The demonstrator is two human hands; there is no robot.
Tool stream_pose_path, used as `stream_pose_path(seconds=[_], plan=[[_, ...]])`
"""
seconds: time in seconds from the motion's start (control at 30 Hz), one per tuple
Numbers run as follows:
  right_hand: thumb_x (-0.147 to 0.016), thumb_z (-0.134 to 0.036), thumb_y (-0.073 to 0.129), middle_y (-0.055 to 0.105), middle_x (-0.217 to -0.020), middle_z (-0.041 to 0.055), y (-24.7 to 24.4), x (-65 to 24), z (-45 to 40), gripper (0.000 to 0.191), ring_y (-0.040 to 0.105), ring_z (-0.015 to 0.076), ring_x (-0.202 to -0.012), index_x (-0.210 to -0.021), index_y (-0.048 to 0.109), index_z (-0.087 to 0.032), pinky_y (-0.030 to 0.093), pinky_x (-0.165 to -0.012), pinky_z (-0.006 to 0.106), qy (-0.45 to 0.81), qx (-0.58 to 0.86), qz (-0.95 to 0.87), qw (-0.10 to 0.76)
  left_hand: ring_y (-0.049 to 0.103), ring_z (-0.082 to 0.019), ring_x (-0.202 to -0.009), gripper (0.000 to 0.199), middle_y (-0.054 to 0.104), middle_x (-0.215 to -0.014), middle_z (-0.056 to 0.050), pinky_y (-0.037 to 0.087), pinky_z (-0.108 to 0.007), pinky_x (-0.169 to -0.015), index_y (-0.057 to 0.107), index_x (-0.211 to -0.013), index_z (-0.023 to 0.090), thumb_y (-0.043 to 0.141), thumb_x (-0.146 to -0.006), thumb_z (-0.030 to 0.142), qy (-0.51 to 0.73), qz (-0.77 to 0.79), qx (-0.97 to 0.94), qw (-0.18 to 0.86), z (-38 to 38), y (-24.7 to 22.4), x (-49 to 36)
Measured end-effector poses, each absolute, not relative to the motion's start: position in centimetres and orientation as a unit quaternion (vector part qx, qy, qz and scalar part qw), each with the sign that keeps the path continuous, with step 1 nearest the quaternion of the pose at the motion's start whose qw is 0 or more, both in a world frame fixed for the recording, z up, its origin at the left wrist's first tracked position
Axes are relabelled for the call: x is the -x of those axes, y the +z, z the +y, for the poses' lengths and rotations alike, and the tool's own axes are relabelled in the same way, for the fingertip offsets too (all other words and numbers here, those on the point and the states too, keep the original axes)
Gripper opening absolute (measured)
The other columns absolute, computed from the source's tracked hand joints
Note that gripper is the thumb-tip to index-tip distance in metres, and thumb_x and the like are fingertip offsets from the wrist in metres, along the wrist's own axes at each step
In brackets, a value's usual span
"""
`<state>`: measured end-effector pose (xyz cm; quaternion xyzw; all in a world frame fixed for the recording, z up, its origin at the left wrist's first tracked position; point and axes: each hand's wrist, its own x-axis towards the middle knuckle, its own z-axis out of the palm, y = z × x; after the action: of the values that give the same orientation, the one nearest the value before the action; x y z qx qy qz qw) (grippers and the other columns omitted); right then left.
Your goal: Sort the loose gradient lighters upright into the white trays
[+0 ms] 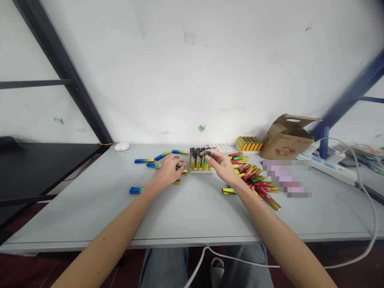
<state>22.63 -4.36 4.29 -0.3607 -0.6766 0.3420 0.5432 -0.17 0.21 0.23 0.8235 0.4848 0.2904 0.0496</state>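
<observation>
My right hand (223,166) pinches a green-and-yellow battery (206,162) with a dark top between thumb and fingers, at the front right of a pale tray (196,171). Upright batteries (193,160) with black tops and gold lower parts stand in rows in that tray. Left of it, my left hand (169,170) hovers low over flat, shiny blue-and-yellow sleeves (153,165), its thumb and fingers apart. The hand partly covers some of these sleeves, and whether its fingertips touch one is hard to see.
Red, green and gold sleeves (258,180) lie heaped right of the tray. Behind are a white holed tray (220,148), gold batteries (249,144) and an open cardboard box (285,140). A power strip (330,168) with a white cable is at right, a white case (122,147) at far left.
</observation>
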Motion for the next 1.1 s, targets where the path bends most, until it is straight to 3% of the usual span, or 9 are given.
stream_pose_path(seconds=[0.1, 0.3, 0.43, 0.57, 0.67, 0.73, 0.87, 1.1], plan=[[-0.086, -0.035, 0.065, 0.067, -0.104, 0.0051, 3.9, -22.2, -4.7, 0.021, 0.06, 0.0176, -0.09, -0.102, 0.073, -0.025, 0.048, -0.077, 0.03, 0.272, 0.374, -0.731, 0.502, 0.052, -0.03, -0.12, 0.035, 0.062, -0.12, -0.012, 0.041, -0.047, -0.106, 0.071, -0.102, 0.017, 0.046, -0.094, 0.041, 0.294, 0.487, -0.822, 0.033, 0.7, 0.0, 0.7], [-0.084, -0.029, 0.066, 0.072, -0.102, 0.0061, 2.1, -21.9, -3.9, 0.022, 0.064, 0.0176, -0.085, -0.104, 0.074, -0.023, 0.051, -0.073, 0.03, 0.231, 0.4, -0.74, 0.489, 0.052, -0.031, -0.119, 0.033, 0.062, -0.119, -0.012, 0.042, -0.047, -0.104, 0.071, -0.105, 0.017, 0.048, -0.093, 0.037, 0.288, 0.487, -0.824, 0.022, 0.7, 0.1, 0.8], [-0.085, -0.028, 0.065, 0.073, -0.093, 0.0042, 1.3, -22.0, -3.4, 0.023, 0.064, 0.0158, -0.075, -0.105, 0.072, -0.023, 0.051, -0.072, 0.03, 0.211, 0.427, -0.743, 0.469, 0.052, -0.031, -0.119, 0.031, 0.062, -0.119, -0.012, 0.043, -0.047, -0.104, 0.07, -0.106, 0.017, 0.05, -0.093, 0.037, 0.296, 0.474, -0.829, 0.023, 0.6, 0.0, 0.7], [-0.085, -0.03, 0.065, 0.072, -0.096, 0.0029, 1.0, -22.0, -3.4, 0.028, 0.065, 0.0171, -0.078, -0.112, 0.065, -0.023, 0.052, -0.073, 0.031, 0.179, 0.445, -0.743, 0.467, 0.053, -0.031, -0.118, 0.03, 0.062, -0.118, -0.012, 0.043, -0.048, -0.103, 0.07, -0.105, 0.017, 0.052, -0.092, 0.037, 0.301, 0.455, -0.838, 0.021, 0.6, -0.2, 0.7], [-0.087, -0.031, 0.064, 0.071, -0.092, 0.003, 1.0, -21.8, -3.6, 0.021, 0.064, 0.0186, -0.079, -0.107, 0.066, -0.024, 0.052, -0.073, 0.033, 0.116, 0.446, -0.761, 0.456, 0.053, -0.031, -0.119, 0.029, 0.062, -0.119, -0.013, 0.044, -0.048, -0.103, 0.07, -0.105, 0.017, 0.053, -0.091, 0.036, 0.293, 0.452, -0.842, 0.018, 0.6, -0.2, 0.6], [-0.088, -0.031, 0.063, 0.071, -0.096, 0.0047, 1.1, -21.7, -3.6, 0.016, 0.063, 0.0213, -0.09, -0.102, 0.069, -0.024, 0.052, -0.082, 0.036, 0.044, 0.432, -0.78, 0.451, 0.053, -0.03, -0.118, 0.029, 0.062, -0.119, -0.013, 0.044, -0.047, -0.103, 0.07, -0.105, 0.016, 0.054, -0.091, 0.036, 0.289, 0.451, -0.844, 0.013, 0.6, -0.2, 0.6], [-0.09, -0.031, 0.06, 0.063, -0.122, 0.0079, 1.4, -21.7, -3.6, 0.018, 0.052, 0.026, -0.118, -0.103, 0.072, -0.027, 0.045, -0.101, 0.045, -0.09, 0.419, -0.793, 0.433, 0.054, -0.03, -0.117, 0.029, 0.062, -0.119, -0.012, 0.044, -0.047, -0.103, 0.07, -0.105, 0.016, 0.054, -0.091, 0.036, 0.285, 0.449, -0.847, 0.009, 0.4, 0.0, 0.5], [-0.092, -0.031, 0.055, 0.044, -0.146, 0.0088, 1.1, -21.6, -3.7, 0.039, 0.03, 0.03, -0.142, -0.13, 0.062, -0.029, 0.035, -0.112, 0.051, -0.143, 0.442, -0.82, 0.334, 0.054, -0.03, -0.117, 0.029, 0.062, -0.118, -0.012, 0.045, -0.046, -0.101, 0.07, -0.105, 0.017, 0.054, -0.09, 0.036, 0.277, 0.453, -0.847, 0.009, 0.4, -0.2, 0.4]])
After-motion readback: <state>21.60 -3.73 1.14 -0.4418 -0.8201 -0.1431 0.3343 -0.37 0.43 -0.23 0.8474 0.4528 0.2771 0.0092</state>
